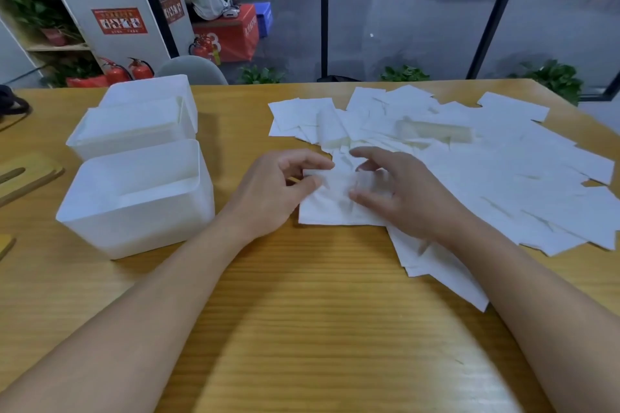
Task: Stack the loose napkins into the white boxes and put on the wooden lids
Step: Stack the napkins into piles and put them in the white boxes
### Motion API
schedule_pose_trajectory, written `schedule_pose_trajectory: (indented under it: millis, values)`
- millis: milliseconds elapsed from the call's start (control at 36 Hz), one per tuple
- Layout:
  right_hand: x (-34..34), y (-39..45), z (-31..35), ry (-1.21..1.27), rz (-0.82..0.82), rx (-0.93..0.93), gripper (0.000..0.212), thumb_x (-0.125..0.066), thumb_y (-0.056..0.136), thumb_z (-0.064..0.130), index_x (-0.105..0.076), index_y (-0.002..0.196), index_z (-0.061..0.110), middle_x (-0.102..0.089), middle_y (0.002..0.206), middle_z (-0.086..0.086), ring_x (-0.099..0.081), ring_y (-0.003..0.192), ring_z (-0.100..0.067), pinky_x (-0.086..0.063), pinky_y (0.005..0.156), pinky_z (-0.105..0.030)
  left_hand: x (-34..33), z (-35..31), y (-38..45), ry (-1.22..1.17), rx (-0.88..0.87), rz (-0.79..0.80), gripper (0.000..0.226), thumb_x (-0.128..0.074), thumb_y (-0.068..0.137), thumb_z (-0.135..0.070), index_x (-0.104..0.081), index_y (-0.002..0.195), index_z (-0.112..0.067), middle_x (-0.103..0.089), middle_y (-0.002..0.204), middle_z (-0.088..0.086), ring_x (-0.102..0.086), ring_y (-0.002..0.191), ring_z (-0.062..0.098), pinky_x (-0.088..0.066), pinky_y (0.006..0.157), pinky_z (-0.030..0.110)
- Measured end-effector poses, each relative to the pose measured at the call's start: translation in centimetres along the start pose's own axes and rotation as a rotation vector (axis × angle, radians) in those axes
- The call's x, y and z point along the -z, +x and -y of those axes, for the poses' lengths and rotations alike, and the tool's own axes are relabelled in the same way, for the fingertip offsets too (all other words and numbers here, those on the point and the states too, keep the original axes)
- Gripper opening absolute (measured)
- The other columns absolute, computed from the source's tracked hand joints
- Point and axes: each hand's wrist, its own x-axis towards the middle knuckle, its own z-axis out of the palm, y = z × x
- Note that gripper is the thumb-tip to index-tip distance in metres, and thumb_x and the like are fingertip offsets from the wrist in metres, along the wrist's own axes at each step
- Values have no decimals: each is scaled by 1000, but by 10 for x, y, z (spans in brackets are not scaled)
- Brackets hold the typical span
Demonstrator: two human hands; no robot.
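Boxes (136, 198): three, white, lidless. Left hand (271, 191) grip pinching napkin (335, 201); right hand (402, 191) grip loose, fingers spread.

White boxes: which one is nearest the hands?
The front box, closest to the camera and just left of the left hand; the other two sit behind it, farther back.

Left hand (275, 191), right hand (399, 191), fingers curled
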Motion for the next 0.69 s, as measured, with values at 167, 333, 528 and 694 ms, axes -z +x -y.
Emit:
schedule_pose_trajectory:
  millis: [167,333,528,694]
  values:
    - [7,-2,4,131,-92,-95,36,-82,94,35,-72,129,37,-67,107,24,-59,106,12,-39,87,0,8,8,1,139,86,-36,32,-69,104,-17,-76,124,-42,-75,109,-17,-71,95,7,-55,81,23]
    - [17,-6,-2,103,-4,-160,40,-78,94,28,-69,131,40,-69,105,21,-67,97,2,-57,85,-22,20,12,-3,336,253,96,42,-59,106,-19,-69,134,-48,-65,130,-23,-57,83,-9,-42,72,16]
    - [19,-4,-7,58,-35,-188,26,-66,97,18,-78,108,39,-74,101,20,-70,91,-2,-61,79,-29,20,7,-7,428,240,136,40,-59,107,-22,-66,139,-45,-61,137,-25,-65,101,0,-46,75,17]
    - [14,-6,1,125,-63,-116,31,-71,95,18,-77,118,38,-72,102,23,-65,98,7,-51,80,-13,18,7,-7,545,197,73,34,-66,104,-45,-69,137,-38,-65,127,-21,-49,131,11,-43,109,34]
